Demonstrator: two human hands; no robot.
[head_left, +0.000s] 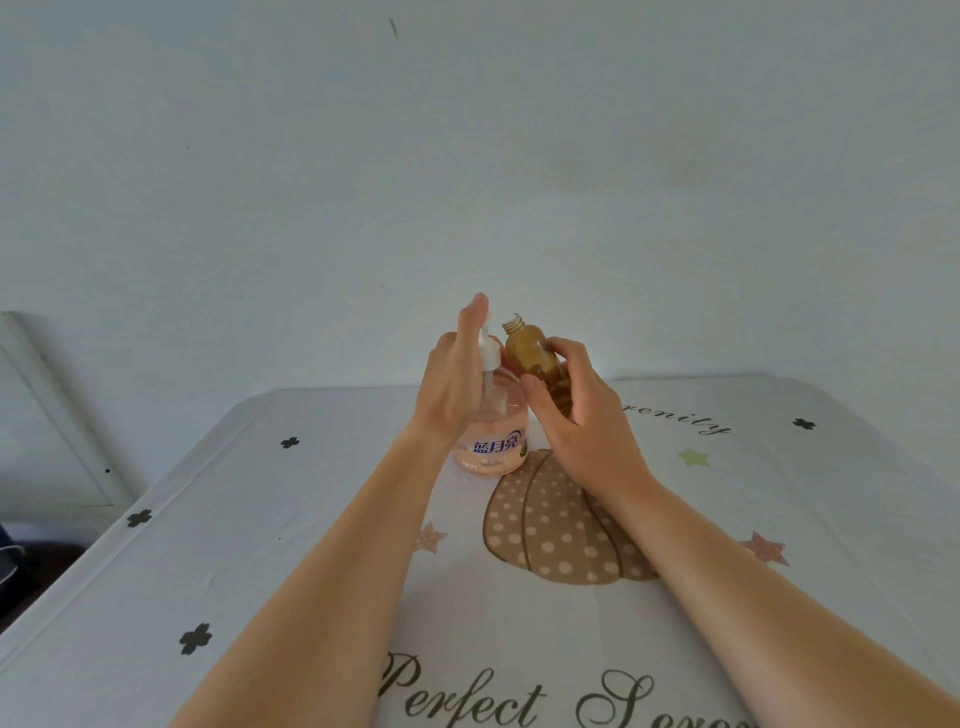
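The pump bottle (491, 431) stands on the bench (260, 519), with the wall (467, 156) behind it. The left hand (457, 374) is against its left side. Just right of it, the right hand (582, 415) holds a small bottle (530, 351) tilted, off the bench. A pumpkin print (550, 530) lies just in front.

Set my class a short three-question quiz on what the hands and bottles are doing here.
1. True or false: the small amber glass bottle has its cap on.
2. The left hand is at the white pump. What does the right hand grip? A. the amber bottle B. the pump C. nothing
3. Fill in: the pink clear plastic pump bottle stands on a white tablecloth printed with a spotted brown ___.
Key: 1 false; 2 A; 3 pumpkin.
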